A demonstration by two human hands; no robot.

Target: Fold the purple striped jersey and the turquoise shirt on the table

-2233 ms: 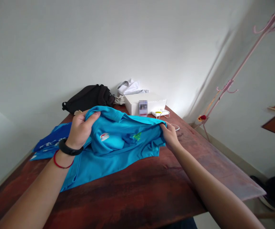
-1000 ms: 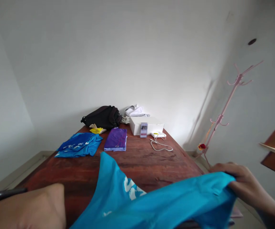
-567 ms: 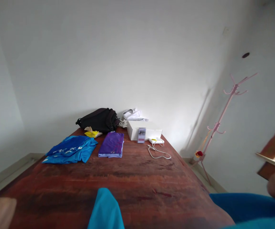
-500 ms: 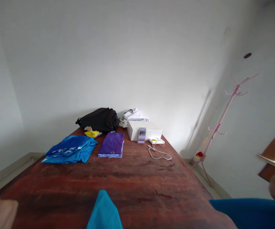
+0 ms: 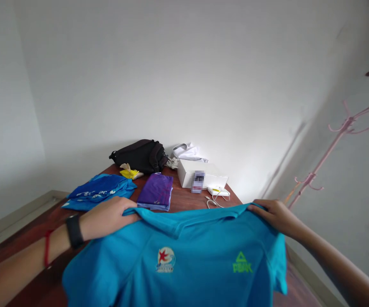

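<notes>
A turquoise T-shirt point(image 5: 200, 273) hangs spread between my hands above the near part of the table, its printed front facing me. My left hand point(image 5: 117, 215) pinches one shoulder beside the collar. At the other shoulder, my right hand point(image 5: 272, 213) grips the fabric, thumb below the edge. A red star logo and a green triangle print show on the chest; the lower part of the shirt runs out of view. Beyond my left hand lies a crumpled blue garment point(image 5: 98, 191), and beside that a folded purple cloth point(image 5: 155, 189).
Farther back on the brown wooden table point(image 5: 183, 201) are a black bag point(image 5: 138, 157), a yellow packet point(image 5: 129, 172), a white box point(image 5: 186, 170), a white device point(image 5: 218, 192) with a cable, and white fabric point(image 5: 189, 152). A pink coat rack point(image 5: 328, 153) stands right.
Both hands have come up from the lower edges into the middle, raising the turquoise T-shirt and stretching it by the shoulders. The view has turned slightly left.
</notes>
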